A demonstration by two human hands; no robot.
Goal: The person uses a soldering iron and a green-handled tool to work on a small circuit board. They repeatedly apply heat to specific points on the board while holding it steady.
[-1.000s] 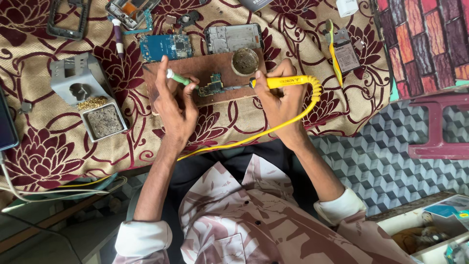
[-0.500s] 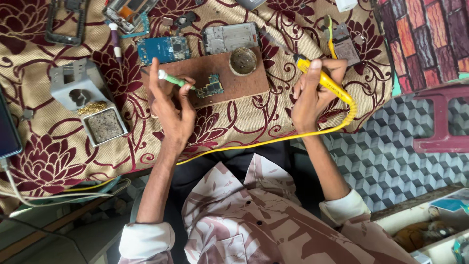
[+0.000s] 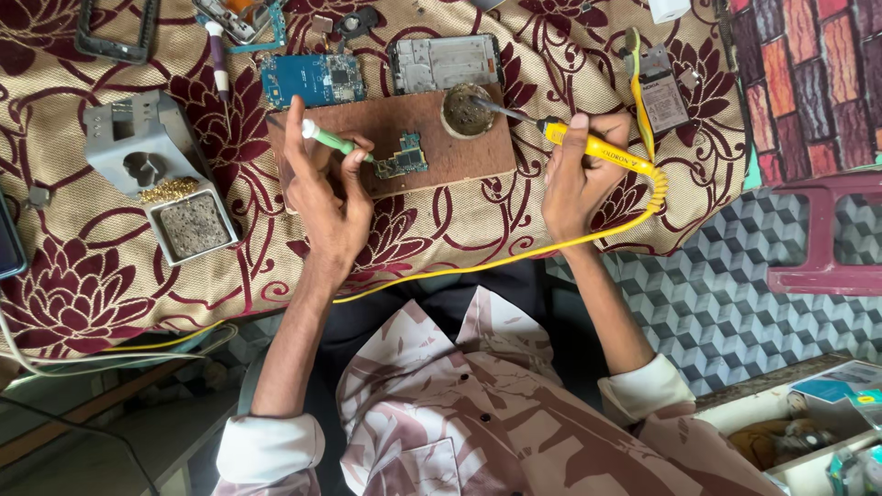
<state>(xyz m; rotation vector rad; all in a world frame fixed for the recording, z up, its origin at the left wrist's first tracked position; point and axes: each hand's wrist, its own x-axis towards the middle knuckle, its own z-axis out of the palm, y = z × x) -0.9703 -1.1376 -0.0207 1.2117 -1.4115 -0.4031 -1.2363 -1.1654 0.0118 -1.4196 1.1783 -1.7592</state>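
Right hand (image 3: 579, 179) grips yellow-handled soldering iron (image 3: 597, 149), tip in round flux tin (image 3: 467, 110); left hand (image 3: 326, 188) fingers pinch green-handled tool (image 3: 329, 140) on small green circuit board (image 3: 401, 156). Judged step: tip dipping.

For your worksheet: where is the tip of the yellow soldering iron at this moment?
In the head view, upper centre: the soldering iron, held in the right hand, has its tip in the small round pot on the brown board.

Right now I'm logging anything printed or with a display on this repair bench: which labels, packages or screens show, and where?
Phone battery: upper right on the floral cloth, grey rectangle with a white label.
Soldering iron: in the right hand, yellow handle bearing small dark print.
Dark device edge: far left, possibly a screen; cannot tell.
Blue package: lower right, in a tray.
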